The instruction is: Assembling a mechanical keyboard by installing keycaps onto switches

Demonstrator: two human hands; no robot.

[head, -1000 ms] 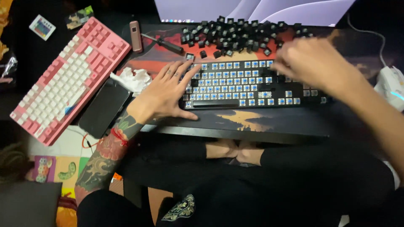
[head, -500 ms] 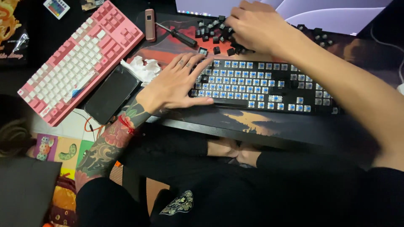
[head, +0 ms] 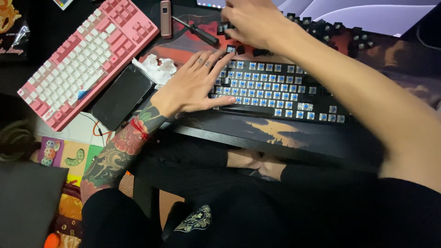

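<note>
A black keyboard [head: 294, 98] with its caps off and blue switches showing lies on a dark desk mat. My left hand [head: 195, 82] rests flat on its left end, fingers spread, holding nothing. My right hand [head: 250, 20] reaches over the keyboard into a pile of loose black keycaps [head: 321, 30] behind it; its fingers curl down among the caps, and what they grip is hidden.
A pink and white keyboard [head: 85, 57] lies at an angle on the left, a black phone [head: 121, 96] and crumpled tissue [head: 158, 69] beside it. A screwdriver [head: 195, 31] and a small pinkish device [head: 165, 18] lie behind. A monitor [head: 367, 14] stands at the back.
My right hand has moved from the keyboard's right side up and left into the keycap pile. My left hand has stayed on the keyboard's left end. The camera view has shifted.
</note>
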